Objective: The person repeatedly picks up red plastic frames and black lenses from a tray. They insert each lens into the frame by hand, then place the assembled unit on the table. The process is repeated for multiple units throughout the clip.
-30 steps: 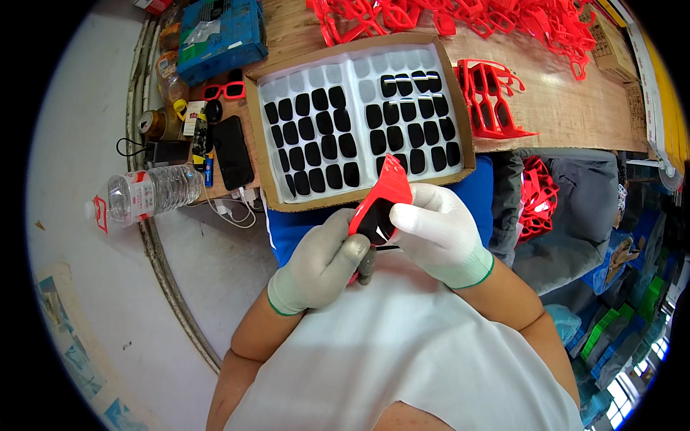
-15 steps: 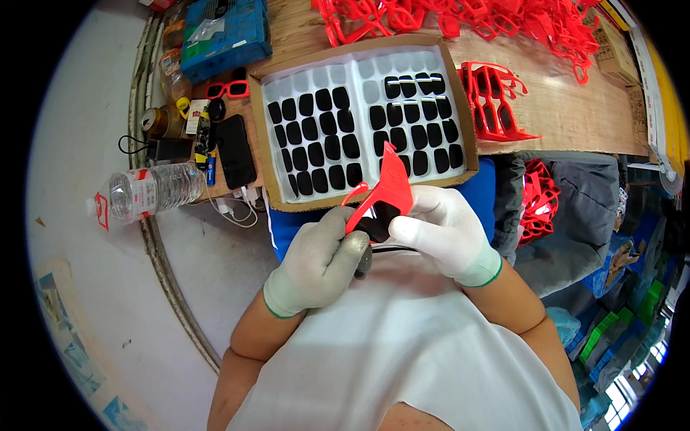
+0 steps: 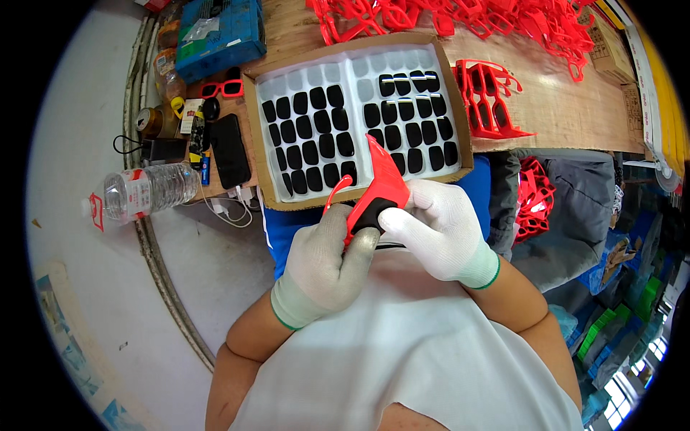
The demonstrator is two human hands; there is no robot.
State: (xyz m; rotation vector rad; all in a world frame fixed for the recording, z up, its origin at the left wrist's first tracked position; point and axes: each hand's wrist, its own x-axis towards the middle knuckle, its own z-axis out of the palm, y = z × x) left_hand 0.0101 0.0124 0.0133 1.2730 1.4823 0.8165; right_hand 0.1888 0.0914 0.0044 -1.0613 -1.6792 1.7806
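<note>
Both my hands wear white knitted gloves with green cuffs, the left one greyed at the fingers. Between them is a red sunglasses frame (image 3: 388, 179) with a black lens (image 3: 371, 215) in its front. My left hand (image 3: 327, 262) is closed on the near end of the frame. My right hand (image 3: 438, 230) grips the other end, its thumb pressed on the dark lens. The temple arms point away from me. Just beyond my hands lies a cardboard box (image 3: 253, 154) with a white moulded tray of dark lenses (image 3: 323, 146) in rows; some far pockets hold none.
Several sunglasses (image 3: 492, 108) stand right of the box, and a pile of red frames (image 3: 467, 18) lies at the back. Left are a phone (image 3: 230, 152), a water bottle (image 3: 147, 192) past the table edge, and a blue case (image 3: 223, 39). A grey cloth bag (image 3: 568, 208) hangs at right.
The red frame has turned a little in my hands and its dark lens faces up more. My left hand has shifted slightly, and the whole view has moved a little.
</note>
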